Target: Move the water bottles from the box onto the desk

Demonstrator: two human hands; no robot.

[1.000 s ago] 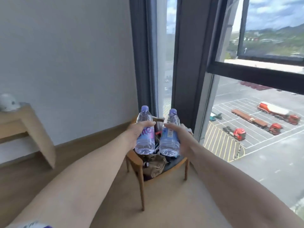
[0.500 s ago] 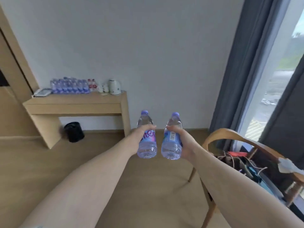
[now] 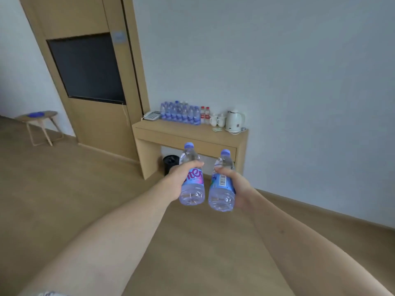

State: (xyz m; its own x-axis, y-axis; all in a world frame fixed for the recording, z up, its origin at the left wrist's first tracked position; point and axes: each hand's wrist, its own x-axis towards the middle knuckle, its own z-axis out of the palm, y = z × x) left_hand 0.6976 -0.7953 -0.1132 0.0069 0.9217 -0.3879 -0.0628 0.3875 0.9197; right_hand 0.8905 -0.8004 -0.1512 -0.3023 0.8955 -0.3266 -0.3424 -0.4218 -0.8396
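Two bottles [image 3: 192, 182] gripped, labels half-hidden by fingers [image 3: 193, 165]

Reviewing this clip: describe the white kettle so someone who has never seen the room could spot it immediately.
Find the wooden desk against the pale wall, right of the tall wooden panel. Along its back runs a row: phone, water bottles, two red-labelled bottles, mugs. The white kettle stands at the far right end, the tallest white item there.
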